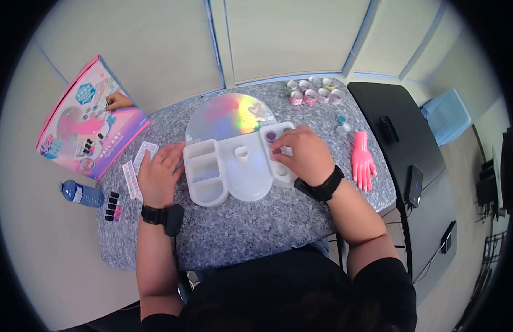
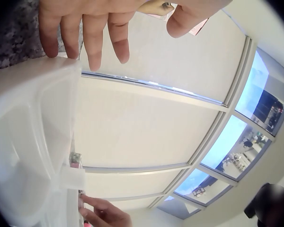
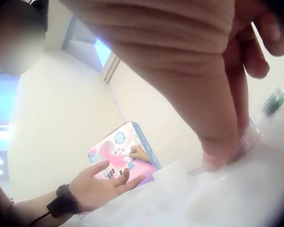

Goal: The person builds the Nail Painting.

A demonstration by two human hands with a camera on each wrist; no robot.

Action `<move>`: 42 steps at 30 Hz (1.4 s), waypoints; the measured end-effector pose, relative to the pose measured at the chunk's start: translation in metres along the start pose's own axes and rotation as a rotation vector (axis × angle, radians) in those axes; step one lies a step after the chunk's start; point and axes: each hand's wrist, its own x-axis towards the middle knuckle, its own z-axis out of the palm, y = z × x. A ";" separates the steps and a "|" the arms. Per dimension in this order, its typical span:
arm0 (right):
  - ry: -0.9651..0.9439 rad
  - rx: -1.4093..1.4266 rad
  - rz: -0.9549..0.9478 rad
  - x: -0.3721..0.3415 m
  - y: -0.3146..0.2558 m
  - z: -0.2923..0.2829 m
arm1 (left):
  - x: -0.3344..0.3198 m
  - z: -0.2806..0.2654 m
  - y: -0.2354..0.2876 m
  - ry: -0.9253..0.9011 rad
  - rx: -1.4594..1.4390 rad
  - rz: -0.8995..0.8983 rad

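Observation:
A white plastic organizer tray (image 1: pixel 245 180) with several compartments lies in front of the person, a shiny holographic round panel (image 1: pixel 212 119) at its back. My right hand (image 1: pixel 307 157) reaches over the tray's right section and pinches a small clear pot (image 3: pixel 248 142) between thumb and finger, down at the round wells. Just behind those fingertips, a purple pot (image 1: pixel 271 135) sits in a well. Fingers extended, my left hand (image 1: pixel 158 174) is beside the tray's left edge, fingertips right at the rim. The left wrist view shows that hand (image 2: pixel 94 19) holding nothing.
At the left stand a nail art box (image 1: pixel 90 122), a water bottle (image 1: pixel 82 193) and several polish bottles (image 1: pixel 113 207). Nail sheets (image 1: pixel 130 180) lie near the left hand. Several small cups (image 1: pixel 314 94) stand back right; a pink model hand (image 1: pixel 362 160) lies right.

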 end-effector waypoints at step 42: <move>-0.020 0.030 -0.025 -0.008 0.033 -0.035 | 0.000 0.003 0.003 -0.001 0.060 -0.006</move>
